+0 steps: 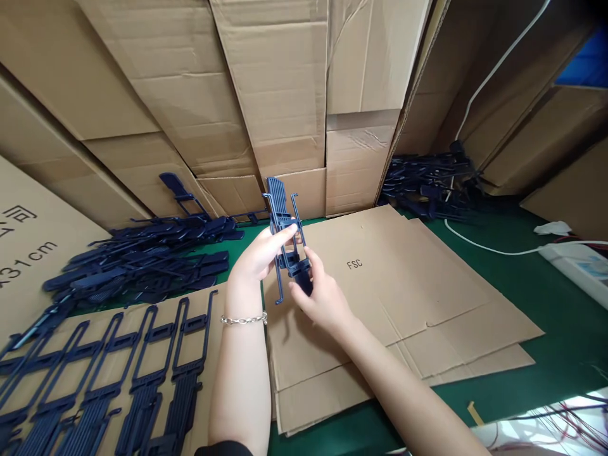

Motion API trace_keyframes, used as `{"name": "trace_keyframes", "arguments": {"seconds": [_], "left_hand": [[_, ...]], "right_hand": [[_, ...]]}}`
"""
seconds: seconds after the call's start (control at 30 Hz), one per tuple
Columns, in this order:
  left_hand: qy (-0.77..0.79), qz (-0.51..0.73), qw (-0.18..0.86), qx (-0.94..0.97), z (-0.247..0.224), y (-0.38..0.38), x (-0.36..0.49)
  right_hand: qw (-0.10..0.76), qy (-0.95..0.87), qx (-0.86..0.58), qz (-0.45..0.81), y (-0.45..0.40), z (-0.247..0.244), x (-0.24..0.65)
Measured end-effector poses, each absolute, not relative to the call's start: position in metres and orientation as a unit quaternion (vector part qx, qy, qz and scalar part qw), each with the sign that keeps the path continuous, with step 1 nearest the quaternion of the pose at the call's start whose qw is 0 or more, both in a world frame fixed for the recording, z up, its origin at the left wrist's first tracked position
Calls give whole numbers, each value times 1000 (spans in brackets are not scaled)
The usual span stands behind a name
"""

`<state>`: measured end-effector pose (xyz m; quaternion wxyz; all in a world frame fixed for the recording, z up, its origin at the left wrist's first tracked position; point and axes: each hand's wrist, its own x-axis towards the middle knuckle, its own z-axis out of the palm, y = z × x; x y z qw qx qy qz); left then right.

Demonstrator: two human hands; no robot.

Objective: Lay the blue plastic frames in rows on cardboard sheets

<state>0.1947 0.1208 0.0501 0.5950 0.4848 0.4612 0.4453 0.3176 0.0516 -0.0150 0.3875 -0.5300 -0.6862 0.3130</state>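
A dark blue plastic frame part [278, 197] with thin rods and a ribbed plate is held tilted above the cardboard sheets. My left hand [268, 250] wraps round its middle, the thumb lying across it. At its lower end, my right hand [323, 291] pinches the dark block between thumb and fingers. Rods stick out at the top and lower left of the part. A chain bracelet [244, 320] circles my left wrist.
Similar blue parts lie in a row on cardboard [209, 386] at left. A pile of them [152, 259] sits behind, another pile [427, 183] at back right. Flat cardboard sheets [418, 285] cover the green table [503, 253]. A power strip [577, 269] lies at right.
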Motion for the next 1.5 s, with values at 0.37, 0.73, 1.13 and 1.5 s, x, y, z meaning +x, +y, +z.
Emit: {"name": "trace_keyframes", "arguments": {"seconds": [0.37,0.73,1.13,1.5], "left_hand": [[566,658,240,434,81,107,170],[601,564,271,497,73,113,164],[809,276,102,509,64,118,146],[800,274,131,518,60,118,136]], "right_hand": [[187,-701,-660,195,61,-21,325],[113,-803,-583,58,54,-19,324],[153,-853,-458,198,46,-41,309],[158,-864,-467,99,38,-29,301]]}}
